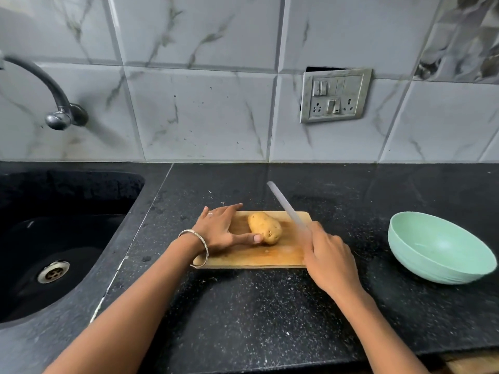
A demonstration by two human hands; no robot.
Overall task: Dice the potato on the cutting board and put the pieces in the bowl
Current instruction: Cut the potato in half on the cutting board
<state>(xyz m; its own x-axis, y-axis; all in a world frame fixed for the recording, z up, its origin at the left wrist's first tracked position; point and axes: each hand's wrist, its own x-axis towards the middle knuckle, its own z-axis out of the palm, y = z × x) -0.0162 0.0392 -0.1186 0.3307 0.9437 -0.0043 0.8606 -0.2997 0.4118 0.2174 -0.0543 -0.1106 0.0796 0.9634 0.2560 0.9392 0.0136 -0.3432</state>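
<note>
Left grip (216, 230) lay spread on the board (270, 257), thumb touching the potato (264, 227); right grip (329, 255) was curled round the knife (286, 206).

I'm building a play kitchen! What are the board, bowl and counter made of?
Cutting board: looks like wood, tan with grain lines, matte. Bowl: probably plastic, smooth mint green, soft sheen. Counter: seems polished black stone with white speckles, maybe granite.

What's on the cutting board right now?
One whole, uncut potato, with the left hand touching it. The right hand, gripping the knife, covers the cutting board's near right corner, so anything there is hidden.
</note>
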